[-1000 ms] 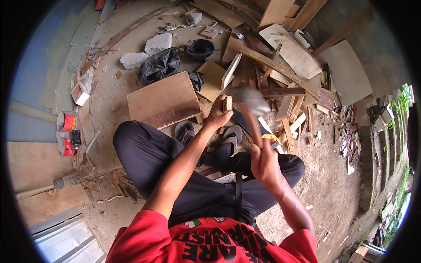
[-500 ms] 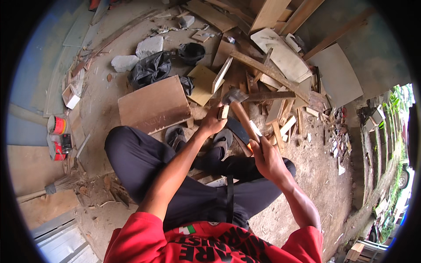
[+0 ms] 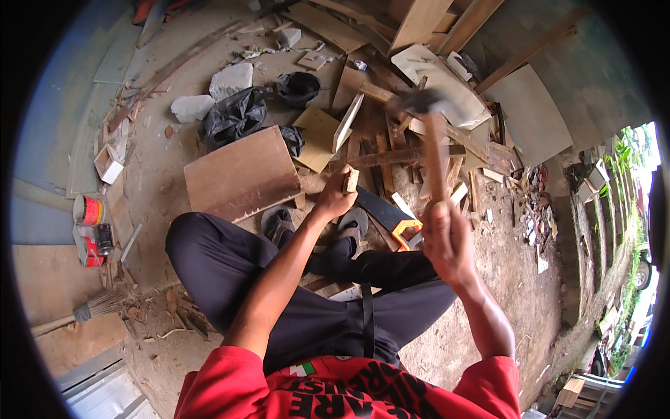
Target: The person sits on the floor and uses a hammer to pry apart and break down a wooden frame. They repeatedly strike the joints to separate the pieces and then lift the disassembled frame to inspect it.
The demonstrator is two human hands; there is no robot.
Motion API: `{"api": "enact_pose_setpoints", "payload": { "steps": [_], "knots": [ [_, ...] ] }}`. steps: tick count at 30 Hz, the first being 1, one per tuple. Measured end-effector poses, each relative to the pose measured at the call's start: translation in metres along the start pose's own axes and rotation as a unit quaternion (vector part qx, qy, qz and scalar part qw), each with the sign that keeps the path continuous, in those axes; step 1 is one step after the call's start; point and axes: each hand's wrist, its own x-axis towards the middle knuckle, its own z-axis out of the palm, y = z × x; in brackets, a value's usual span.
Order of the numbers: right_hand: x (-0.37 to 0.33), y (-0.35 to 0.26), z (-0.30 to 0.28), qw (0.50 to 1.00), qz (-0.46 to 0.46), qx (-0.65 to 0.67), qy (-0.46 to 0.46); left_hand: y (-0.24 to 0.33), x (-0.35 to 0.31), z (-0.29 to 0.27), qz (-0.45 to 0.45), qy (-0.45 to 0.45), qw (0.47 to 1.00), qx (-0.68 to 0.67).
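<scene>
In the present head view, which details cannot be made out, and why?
All in the head view:
Hammer head: blurred, probably by motion.
Hammer handle, lower end: covered by the right hand.
Wood piece, lower part: covered by the left hand.
Black plastic bag, inside: hidden by its crumpled plastic.
Vehicle, far right: cut off by the fisheye rim.

hammer (image 3: 435,155): brown handle, dark head. handsaw (image 3: 377,208): black blade, orange-black handle. t-shirt (image 3: 229,384): red, black lettering. cans (image 3: 88,209) at left: red.
</scene>
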Motion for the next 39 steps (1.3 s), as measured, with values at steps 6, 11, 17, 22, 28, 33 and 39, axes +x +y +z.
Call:
{"api": "enact_pose_setpoints", "payload": {
  "steps": [6, 11, 17, 22, 28, 33, 39],
  "knots": [
    [-0.004, 0.065, 0.018, 0.979, -0.101, -0.175, -0.021, 0.006, 0.002, 0.009, -0.001, -0.032, 0.999, -0.024],
    [0.0, 0.023, 0.007, 0.983, 0.002, -0.17, -0.066, 0.004, -0.002, 0.011, 0.011, -0.021, 1.0, 0.0],
    [0.002, 0.006, -0.002, 0.976, -0.19, 0.106, 0.031, 0.0, 0.0, 0.01, 0.019, -0.011, 0.999, -0.03],
    [-0.007, 0.105, 0.016, 0.974, 0.008, -0.216, -0.069, -0.013, -0.004, 0.016, 0.018, -0.043, 0.999, 0.023],
    [-0.036, 0.002, -0.008, 0.984, 0.07, 0.162, -0.027, 0.002, -0.005, 0.011, -0.004, -0.065, 0.997, 0.039],
    [-0.032, 0.092, 0.019, 0.948, -0.299, 0.083, 0.069, 0.009, -0.002, 0.019, -0.002, -0.09, 0.995, 0.033],
    [-0.034, 0.052, 0.012, 0.983, 0.105, -0.127, -0.084, -0.011, -0.017, 0.023, 0.023, -0.042, 0.996, 0.078]
  ]
}}
